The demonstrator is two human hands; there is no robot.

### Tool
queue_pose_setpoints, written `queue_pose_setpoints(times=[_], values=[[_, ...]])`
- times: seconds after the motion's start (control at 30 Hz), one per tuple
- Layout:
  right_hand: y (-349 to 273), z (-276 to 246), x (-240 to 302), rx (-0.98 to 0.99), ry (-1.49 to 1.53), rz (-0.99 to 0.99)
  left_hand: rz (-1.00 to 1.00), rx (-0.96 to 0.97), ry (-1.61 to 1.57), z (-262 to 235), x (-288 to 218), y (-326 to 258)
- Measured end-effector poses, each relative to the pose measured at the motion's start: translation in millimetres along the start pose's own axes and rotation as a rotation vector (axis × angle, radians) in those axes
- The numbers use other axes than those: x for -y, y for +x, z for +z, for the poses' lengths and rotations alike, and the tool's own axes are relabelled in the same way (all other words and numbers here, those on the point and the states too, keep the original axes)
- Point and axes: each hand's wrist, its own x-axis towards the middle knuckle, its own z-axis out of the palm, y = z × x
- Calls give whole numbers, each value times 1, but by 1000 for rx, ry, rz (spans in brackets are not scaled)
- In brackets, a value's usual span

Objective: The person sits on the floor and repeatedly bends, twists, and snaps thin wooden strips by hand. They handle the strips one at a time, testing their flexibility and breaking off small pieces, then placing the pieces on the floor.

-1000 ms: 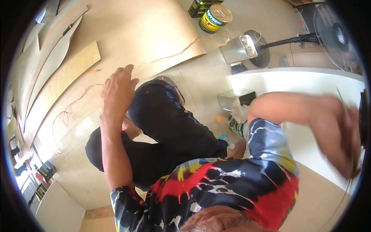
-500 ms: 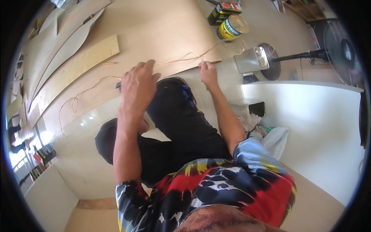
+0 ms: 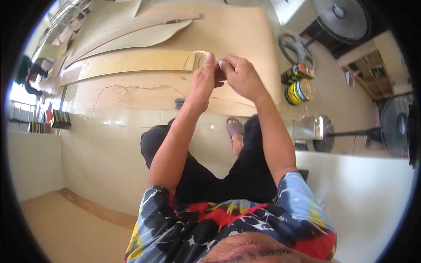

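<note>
Both hands are up in front, fingertips meeting: the left hand (image 3: 204,81) and right hand (image 3: 239,76) each pinch a thin pale strip (image 3: 196,56) that loops above the plywood sheet (image 3: 245,39) on the floor. Two yellow cans (image 3: 298,85) sit off to the right.

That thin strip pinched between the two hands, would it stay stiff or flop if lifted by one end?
Probably floppy: the strip curls in a loop beside the left hand and right hand. It looks thin, so likely light. Similar strands lie in loose curves on the floor, which suggests it bends easily rather than snapping.
</note>
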Motion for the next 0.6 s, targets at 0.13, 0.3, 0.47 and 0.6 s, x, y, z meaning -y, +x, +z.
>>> queue_pose_setpoints(times=[0.13, 0.3, 0.47, 0.6], values=[[9, 28, 15, -78, 24, -162, -31, -97, -251, -15, -11, 8], [-3, 30, 4, 14, 55, -51, 31, -229, -289, -21, -10, 15], [-13, 22, -3, 66, 78, 16, 220, -170, -305, -35, -8, 25], [-15, 5, -8, 182, -40, 10, 251, -184, -576, -58, -17, 34]])
